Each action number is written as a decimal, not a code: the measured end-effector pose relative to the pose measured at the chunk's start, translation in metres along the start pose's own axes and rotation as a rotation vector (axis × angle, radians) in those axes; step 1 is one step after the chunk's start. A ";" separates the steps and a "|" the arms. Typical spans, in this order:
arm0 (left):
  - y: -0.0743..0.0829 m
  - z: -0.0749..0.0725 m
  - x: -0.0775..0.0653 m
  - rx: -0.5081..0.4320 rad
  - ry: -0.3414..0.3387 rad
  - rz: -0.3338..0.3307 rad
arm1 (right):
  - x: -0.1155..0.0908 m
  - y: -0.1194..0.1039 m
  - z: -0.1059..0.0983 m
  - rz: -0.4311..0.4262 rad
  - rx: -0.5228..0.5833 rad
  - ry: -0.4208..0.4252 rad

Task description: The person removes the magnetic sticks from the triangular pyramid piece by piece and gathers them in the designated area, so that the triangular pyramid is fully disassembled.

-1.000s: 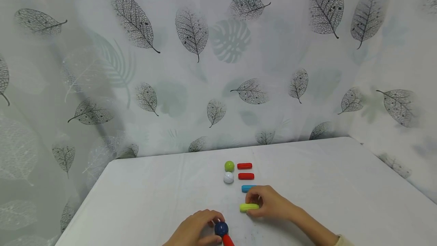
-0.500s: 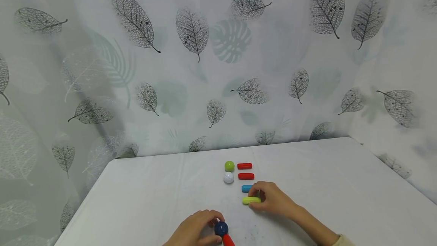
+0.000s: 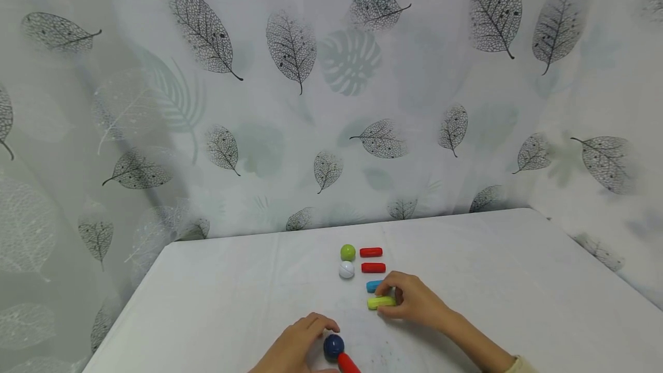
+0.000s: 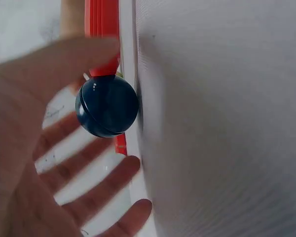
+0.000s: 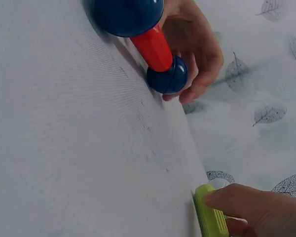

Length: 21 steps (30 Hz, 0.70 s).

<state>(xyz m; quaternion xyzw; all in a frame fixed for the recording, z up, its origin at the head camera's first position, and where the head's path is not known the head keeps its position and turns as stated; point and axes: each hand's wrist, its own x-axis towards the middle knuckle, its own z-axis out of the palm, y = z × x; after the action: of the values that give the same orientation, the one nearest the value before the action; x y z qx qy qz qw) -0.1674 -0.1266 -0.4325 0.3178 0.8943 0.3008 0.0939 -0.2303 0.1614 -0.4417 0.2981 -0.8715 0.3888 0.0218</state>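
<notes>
My left hand (image 3: pixel 296 343) is around a dark blue ball (image 3: pixel 334 347) without gripping it. In the left wrist view its fingers (image 4: pixel 106 185) are spread and fairly straight, and the thumb passes over the red rod (image 4: pixel 103 54) joined to that ball. A second dark blue ball (image 5: pixel 128 15) sits on the rod's other end, as the right wrist view shows. My right hand (image 3: pixel 414 301) pinches a yellow-green toy rod (image 3: pixel 380 303) on the white table, thumb and fingers at its right part. Just beyond lies a blue rod (image 3: pixel 373 286), partly hidden by the fingers.
Farther back on the white table (image 3: pixel 233 292) lie two parallel items, a red rod (image 3: pixel 371 252) and another red rod (image 3: pixel 373 267). To their left sit a green ball (image 3: pixel 348 252) and a white ball (image 3: pixel 346 270). A leaf-patterned curtain (image 3: pixel 290 131) hangs behind the table.
My right hand has moved the yellow-green rod away from me, close to the blue rod, then nearly stopped. My left hand has loosened from the dark blue ball, which has shifted slightly left.
</notes>
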 end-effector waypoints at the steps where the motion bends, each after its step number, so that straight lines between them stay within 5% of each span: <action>1: -0.001 0.001 0.000 0.013 -0.003 0.065 | 0.000 -0.001 -0.001 -0.007 0.001 0.004; 5: -0.002 0.002 0.000 0.062 0.000 0.271 | -0.001 -0.005 -0.003 -0.042 0.010 0.024; 7: -0.002 0.003 -0.001 0.083 0.026 0.312 | -0.001 -0.006 -0.003 -0.061 0.024 0.030; 21: 0.004 -0.001 0.002 0.117 0.074 -0.016 | -0.001 -0.022 0.002 -0.095 0.139 -0.099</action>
<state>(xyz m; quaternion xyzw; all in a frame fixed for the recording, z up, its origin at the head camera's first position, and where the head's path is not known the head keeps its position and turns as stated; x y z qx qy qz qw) -0.1668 -0.1235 -0.4295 0.3041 0.9158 0.2586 0.0445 -0.2170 0.1496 -0.4285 0.3590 -0.8272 0.4317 -0.0237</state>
